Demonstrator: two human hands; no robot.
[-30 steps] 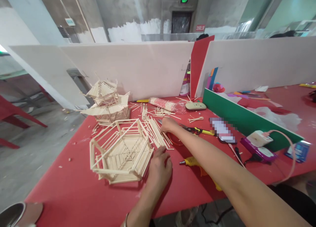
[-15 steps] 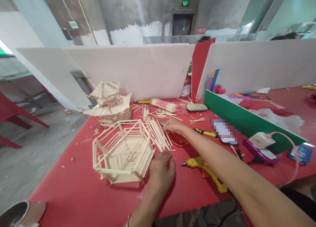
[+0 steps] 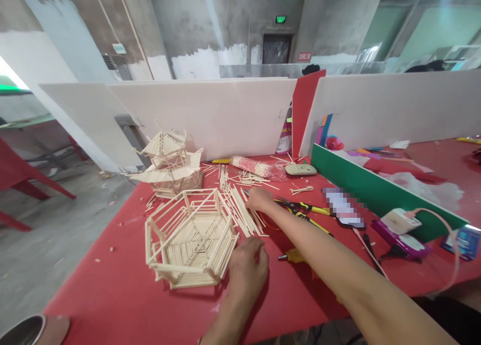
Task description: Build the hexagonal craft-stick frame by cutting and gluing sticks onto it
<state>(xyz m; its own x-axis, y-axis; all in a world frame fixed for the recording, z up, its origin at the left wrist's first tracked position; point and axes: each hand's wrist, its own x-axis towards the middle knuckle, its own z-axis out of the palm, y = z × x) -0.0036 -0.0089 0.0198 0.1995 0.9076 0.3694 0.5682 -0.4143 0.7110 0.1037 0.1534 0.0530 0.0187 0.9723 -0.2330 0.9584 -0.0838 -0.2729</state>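
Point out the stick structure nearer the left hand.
The open-topped frame, right beside the left hand; the other, the roofed tower, stands farther back, near the white board.

the person's bare right forearm [image 3: 330, 265] slants from the lower right corner up and leftward, ending in the right hand [image 3: 258, 199], which reaches farther forward than the left; its fingers bunch, their tips too indistinct to read; the left forearm [image 3: 225, 317] rises from the bottom edge; the left hand [image 3: 248, 265] sits back upward, fingers curled, thumb toward the right; the two hands are apart.
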